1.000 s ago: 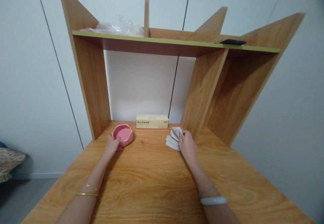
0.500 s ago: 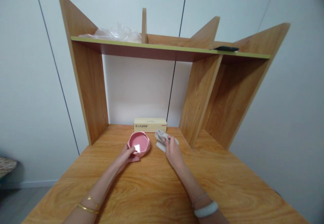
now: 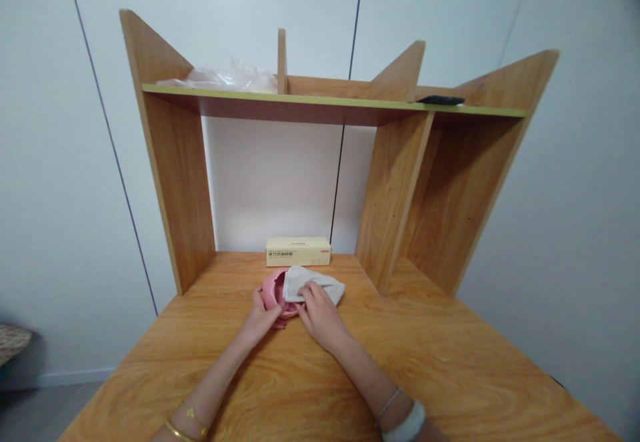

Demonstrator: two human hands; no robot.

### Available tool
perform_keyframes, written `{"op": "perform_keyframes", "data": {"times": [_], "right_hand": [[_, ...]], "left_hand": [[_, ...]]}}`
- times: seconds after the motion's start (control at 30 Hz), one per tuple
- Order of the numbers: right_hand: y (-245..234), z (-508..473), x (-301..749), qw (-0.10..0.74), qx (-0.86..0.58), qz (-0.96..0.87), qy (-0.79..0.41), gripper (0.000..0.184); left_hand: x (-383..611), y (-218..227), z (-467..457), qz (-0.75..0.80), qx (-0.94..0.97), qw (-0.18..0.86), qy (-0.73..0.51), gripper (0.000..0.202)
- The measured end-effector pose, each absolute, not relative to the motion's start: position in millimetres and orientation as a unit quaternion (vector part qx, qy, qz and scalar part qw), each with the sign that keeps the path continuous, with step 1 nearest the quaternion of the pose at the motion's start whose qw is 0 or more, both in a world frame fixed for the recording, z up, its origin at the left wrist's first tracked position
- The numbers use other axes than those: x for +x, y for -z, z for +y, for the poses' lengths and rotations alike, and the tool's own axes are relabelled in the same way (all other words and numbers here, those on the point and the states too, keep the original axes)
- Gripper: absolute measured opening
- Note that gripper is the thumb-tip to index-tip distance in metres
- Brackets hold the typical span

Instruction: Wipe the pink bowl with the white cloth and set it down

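From where I stand, everything is judged by the cream printed carton [image 3: 299, 253] at the back of the wooden desktop [image 3: 280, 375]. Just in front of its left half sits a pink faceted dish [image 3: 271, 287], tilted; I can't tell whether its base touches the wood. The left hand [image 3: 261, 319] is curled around the dish's side, thumb at the near rim, fingers bent beneath. The right hand [image 3: 323, 319], half-closed with fingers bent, has hold of a light grey cloth [image 3: 316, 278], which drapes over the dish's right side before the carton's right half. To do this well, I'd keep the left grip firm and low, since the glossy-looking wall could slip, and bunch the cloth over the fingertips so it reaches the angular corners. The cloth looks soft and matte, folded to a floppy point; the dish seems hard and smooth, the carton crisp-edged card.
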State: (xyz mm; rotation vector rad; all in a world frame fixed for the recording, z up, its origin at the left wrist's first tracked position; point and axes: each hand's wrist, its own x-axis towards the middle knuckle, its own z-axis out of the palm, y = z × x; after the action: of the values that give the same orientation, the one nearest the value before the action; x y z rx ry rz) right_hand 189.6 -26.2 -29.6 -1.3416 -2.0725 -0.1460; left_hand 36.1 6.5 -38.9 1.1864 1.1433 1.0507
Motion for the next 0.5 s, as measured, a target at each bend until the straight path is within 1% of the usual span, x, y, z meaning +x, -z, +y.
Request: {"op": "perform_keyframes", "data": {"times": [0.1,0.2,0.23,0.3,0.37,0.43,0.5], "right_hand": [[35,-22,193,0.358,-0.512,-0.781,0.026,0.013],[43,-16,197,0.441,-0.532,-0.723,0.010,0.011],[46,-14,198,0.470,-0.544,-0.695,0.015,0.015],[49,-12,200,0.507,-0.574,-0.642,0.027,0.032],[50,-12,202,0.499,-0.612,-0.613,0.030,0.047],[47,-13,204,0.456,-0.655,-0.601,0.015,0.059],[44,-14,205,0.403,-0.693,-0.598,-0.014,0.065]], "left_hand": [[37,39,2,0.488,0.562,0.510,-0.432,0.067],[38,36,-5,0.472,0.635,0.417,-0.447,0.068],[39,35,-7,0.463,0.655,0.387,-0.455,0.068],[40,30,-12,0.440,0.690,0.344,-0.459,0.067],[42,26,-17,0.417,0.723,0.320,-0.449,0.065],[43,22,-22,0.395,0.752,0.305,-0.430,0.061],[44,20,-24,0.389,0.769,0.299,-0.409,0.058]]}}
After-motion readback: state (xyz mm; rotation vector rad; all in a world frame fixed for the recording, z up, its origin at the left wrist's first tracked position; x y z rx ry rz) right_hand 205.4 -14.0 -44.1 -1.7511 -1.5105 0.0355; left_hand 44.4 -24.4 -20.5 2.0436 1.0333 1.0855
